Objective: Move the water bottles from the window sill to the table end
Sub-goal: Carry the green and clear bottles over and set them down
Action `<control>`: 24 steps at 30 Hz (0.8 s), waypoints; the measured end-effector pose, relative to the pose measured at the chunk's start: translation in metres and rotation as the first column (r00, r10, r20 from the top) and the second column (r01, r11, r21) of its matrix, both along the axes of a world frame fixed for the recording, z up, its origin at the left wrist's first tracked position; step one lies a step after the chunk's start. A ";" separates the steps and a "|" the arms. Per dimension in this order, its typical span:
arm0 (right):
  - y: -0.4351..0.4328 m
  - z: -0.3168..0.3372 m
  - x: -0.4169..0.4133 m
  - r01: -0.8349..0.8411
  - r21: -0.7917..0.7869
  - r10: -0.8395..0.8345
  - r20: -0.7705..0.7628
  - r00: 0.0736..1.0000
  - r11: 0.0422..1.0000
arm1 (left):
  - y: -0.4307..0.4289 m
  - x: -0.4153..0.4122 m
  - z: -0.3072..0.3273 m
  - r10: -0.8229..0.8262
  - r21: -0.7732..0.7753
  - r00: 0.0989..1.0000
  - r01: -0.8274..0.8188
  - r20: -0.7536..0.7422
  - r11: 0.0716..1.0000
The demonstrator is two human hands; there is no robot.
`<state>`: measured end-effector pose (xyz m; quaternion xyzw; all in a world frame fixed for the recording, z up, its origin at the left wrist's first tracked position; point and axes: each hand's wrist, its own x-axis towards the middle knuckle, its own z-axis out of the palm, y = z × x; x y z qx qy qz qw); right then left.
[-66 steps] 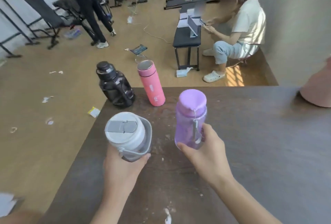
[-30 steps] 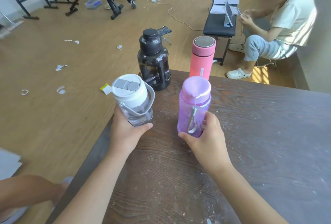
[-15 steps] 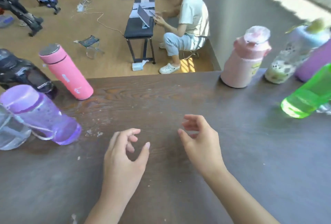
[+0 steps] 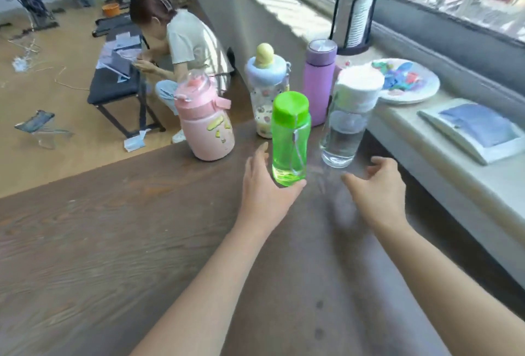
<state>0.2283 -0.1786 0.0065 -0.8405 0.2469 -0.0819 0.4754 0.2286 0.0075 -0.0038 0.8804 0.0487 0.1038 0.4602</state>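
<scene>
A green translucent bottle (image 4: 289, 139) stands on the dark wooden table (image 4: 113, 242) near the window end. My left hand (image 4: 267, 193) is cupped around its base, thumb at the front and fingers up its left side, not clearly closed. Just right of it stands a clear bottle with a white lid (image 4: 343, 134). My right hand (image 4: 375, 190) is spread open a little short of that bottle's base. Behind them stand a pink jug (image 4: 204, 125), a patterned bottle with a blue lid and yellow knob (image 4: 267, 94), and a purple flask (image 4: 318, 85).
The window sill (image 4: 426, 142) runs along the right, holding a plate of coloured bits (image 4: 406, 80), a book (image 4: 474, 131) and a rack of paper cups (image 4: 355, 14). A person (image 4: 184, 43) crouches by a black bench (image 4: 113, 85) on the floor beyond the table.
I let go of the grey and purple bottles at the far table end, turned right towards the window, and both empty hands have reached the green and clear bottles.
</scene>
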 end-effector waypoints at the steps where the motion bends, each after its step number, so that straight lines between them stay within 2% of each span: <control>1: -0.008 -0.002 0.010 -0.037 -0.004 0.037 -0.007 0.999 0.999 | -0.008 0.009 0.000 0.019 0.007 1.000 -0.019 0.007 1.000; 7: -0.016 -0.010 0.055 -0.204 0.058 0.197 0.110 0.974 0.977 | -0.025 0.033 -0.010 0.178 0.013 0.984 -0.178 0.019 0.984; 12: -0.017 -0.005 0.063 -0.228 0.006 0.226 0.125 0.966 0.974 | -0.024 0.024 -0.013 0.263 -0.054 0.964 -0.261 0.034 0.964; 17: -0.002 0.000 0.034 -0.257 -0.079 0.266 0.134 0.955 0.963 | 0.002 -0.011 -0.002 0.302 -0.118 0.951 -0.292 0.069 0.949; 24: 0.088 0.008 -0.035 -0.439 -0.050 0.442 0.156 0.883 0.897 | 0.098 -0.082 -0.004 0.437 -0.158 0.899 -0.427 0.039 0.891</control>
